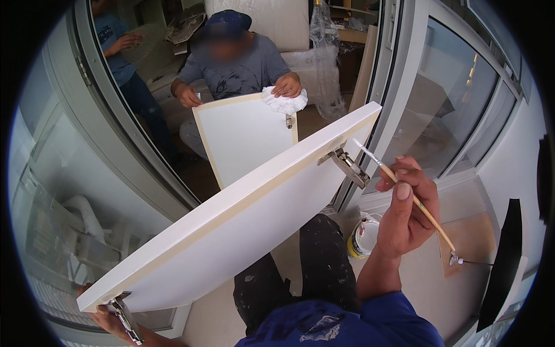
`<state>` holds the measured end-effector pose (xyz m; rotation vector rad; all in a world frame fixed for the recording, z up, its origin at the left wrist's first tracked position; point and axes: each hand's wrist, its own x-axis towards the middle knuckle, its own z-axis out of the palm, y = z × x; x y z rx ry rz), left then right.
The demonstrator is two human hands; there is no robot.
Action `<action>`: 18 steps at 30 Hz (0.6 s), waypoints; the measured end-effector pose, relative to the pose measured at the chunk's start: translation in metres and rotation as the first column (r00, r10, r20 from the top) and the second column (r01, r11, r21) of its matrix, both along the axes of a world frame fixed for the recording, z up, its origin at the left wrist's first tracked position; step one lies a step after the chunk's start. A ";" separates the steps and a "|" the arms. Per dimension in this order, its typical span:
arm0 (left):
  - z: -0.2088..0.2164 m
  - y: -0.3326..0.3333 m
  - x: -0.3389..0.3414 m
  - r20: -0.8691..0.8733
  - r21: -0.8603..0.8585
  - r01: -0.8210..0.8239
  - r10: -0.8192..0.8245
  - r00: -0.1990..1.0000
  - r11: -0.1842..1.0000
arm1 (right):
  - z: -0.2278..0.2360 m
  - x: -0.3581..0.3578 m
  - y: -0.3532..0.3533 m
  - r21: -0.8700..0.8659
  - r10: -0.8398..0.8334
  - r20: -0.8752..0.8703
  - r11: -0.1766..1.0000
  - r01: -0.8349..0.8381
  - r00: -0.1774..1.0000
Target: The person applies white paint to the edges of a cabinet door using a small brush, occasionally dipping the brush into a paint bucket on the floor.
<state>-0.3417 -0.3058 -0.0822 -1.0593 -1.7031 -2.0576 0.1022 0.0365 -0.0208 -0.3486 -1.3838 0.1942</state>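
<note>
A white cabinet door [231, 237] slants across the view from lower left to upper right, with beige masking tape [215, 218] along its inner border. Two metal hinges are fixed to it: one hinge [347, 166] by the upper right end, another hinge [124, 318] at the lower left corner. My left hand [106, 320] grips that lower left corner, partly hidden by the door. Pinched in my right hand [411, 211] is a thin paintbrush [426, 215] with a wooden handle. Its white-coated tip appears at the door's taped edge, just above the upper hinge; contact is unclear.
Opposite me, a seated person [231, 63] holds a second white panel [248, 136] and a white cloth [284, 101]. A paint bucket [363, 237] stands on the floor near my knee. Cardboard [471, 240] lies to the right. Glass door frames [404, 98] flank us.
</note>
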 end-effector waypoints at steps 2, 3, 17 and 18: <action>-0.002 -0.007 -0.007 -0.040 -0.070 0.013 -0.015 0.999 0.997 | -0.011 0.011 0.013 -0.091 -0.034 -0.178 0.996 0.018 0.984; -0.004 -0.006 -0.007 -0.026 -0.094 0.027 -0.030 0.999 0.995 | -0.017 0.015 0.022 -0.141 -0.053 -0.259 0.990 0.017 0.965; -0.048 -0.012 -0.086 0.017 -0.003 0.024 -0.024 1.000 1.000 | -0.086 0.015 0.102 -0.429 0.005 -0.283 0.894 -0.132 0.959; -0.048 -0.007 -0.087 0.014 -0.003 0.029 -0.029 0.999 1.000 | -0.091 0.016 0.102 -0.427 0.027 -0.264 0.893 -0.142 0.964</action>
